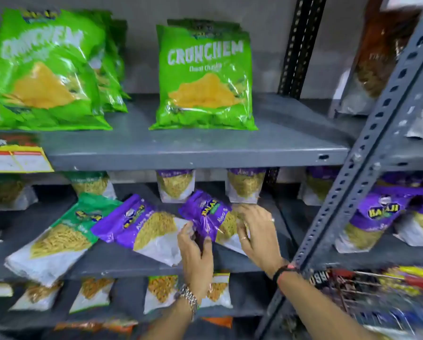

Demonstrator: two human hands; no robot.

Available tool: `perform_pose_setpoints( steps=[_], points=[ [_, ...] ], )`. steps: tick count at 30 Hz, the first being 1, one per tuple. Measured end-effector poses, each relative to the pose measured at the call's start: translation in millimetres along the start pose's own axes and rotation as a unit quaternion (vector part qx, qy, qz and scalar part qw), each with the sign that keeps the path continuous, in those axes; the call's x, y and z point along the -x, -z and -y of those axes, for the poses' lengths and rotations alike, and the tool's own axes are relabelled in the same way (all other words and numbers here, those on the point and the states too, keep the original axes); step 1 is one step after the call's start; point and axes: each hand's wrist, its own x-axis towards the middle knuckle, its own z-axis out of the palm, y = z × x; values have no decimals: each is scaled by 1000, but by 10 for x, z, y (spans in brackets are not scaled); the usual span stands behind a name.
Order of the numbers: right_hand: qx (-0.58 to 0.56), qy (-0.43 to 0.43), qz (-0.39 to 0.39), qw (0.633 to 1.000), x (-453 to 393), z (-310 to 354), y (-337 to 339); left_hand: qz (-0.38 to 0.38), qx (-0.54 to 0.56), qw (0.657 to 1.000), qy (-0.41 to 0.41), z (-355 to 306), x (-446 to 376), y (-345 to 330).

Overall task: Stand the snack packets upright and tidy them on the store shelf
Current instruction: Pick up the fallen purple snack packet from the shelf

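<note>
On the middle shelf [122,261] a purple snack packet [209,213] is tilted between my two hands. My left hand [197,251] grips its lower left edge, and my right hand [255,231] holds its right side. Left of it a second purple packet [144,227] lies flat, leaning to the left. A green-topped packet [58,239] lies flat further left, with its bottom hanging over the shelf's front edge. Behind them several purple packets [174,185] stand upright at the back of the shelf.
Two groups of large green Crunchem bags [203,77] stand on the upper shelf [193,155]. A slotted grey upright [367,153] runs diagonally at the right, with more purple packets [377,217] beyond it. More packets [161,293] stand on the shelf below.
</note>
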Motion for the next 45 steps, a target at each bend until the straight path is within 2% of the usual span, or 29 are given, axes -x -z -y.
perform_pose_setpoints(
  steps=[3, 6, 8, 10, 13, 18, 21, 23, 26, 31, 33, 36, 40, 45],
  points=[
    [73, -59, 93, 991, -79, -299, -350, 43, 37, 987, 149, 225, -142, -219],
    [97, -147, 176, 968, -232, -547, -621, 20, 77, 964, 255, 447, -338, -363],
    [110, -186, 217, 952, -375, -667, -724, 44, 93, 938, 330, 543, -463, -418],
    [94, -255, 265, 925, -519, -799, -823, 75, 110, 916, 378, 534, -540, -436],
    [48, -331, 318, 887, -659, -930, -916, 106, 134, 898, 405, 571, -618, -466],
    [2, -387, 353, 852, -841, -1037, -907, 94, 146, 898, 403, 612, -643, -482],
    [-78, -468, 292, 830, -793, -1088, -844, 93, 193, 893, 396, 588, -611, -483],
    [-160, -523, 257, 797, -690, -1122, -801, 99, 234, 887, 385, 559, -544, -463],
    [-231, -560, 217, 766, -453, -1150, -688, 94, 265, 885, 370, 544, -394, -394],
    [-320, -581, 120, 738, 6, -1019, -406, 105, 209, 911, 341, 523, -212, -192],
    [-356, -592, 111, 714, 236, -855, -246, 118, 187, 922, 319, 480, -183, -86],
    [-406, -579, 112, 698, 592, -686, -33, 165, 147, 937, 270, 432, -153, 78],
    [-464, -565, 103, 675, 927, -526, 231, 248, 144, 931, 225, 280, -66, 227],
    [-484, -557, 75, 671, 1116, -450, 538, 294, 148, 927, 181, 76, 51, 277]
  ],
)
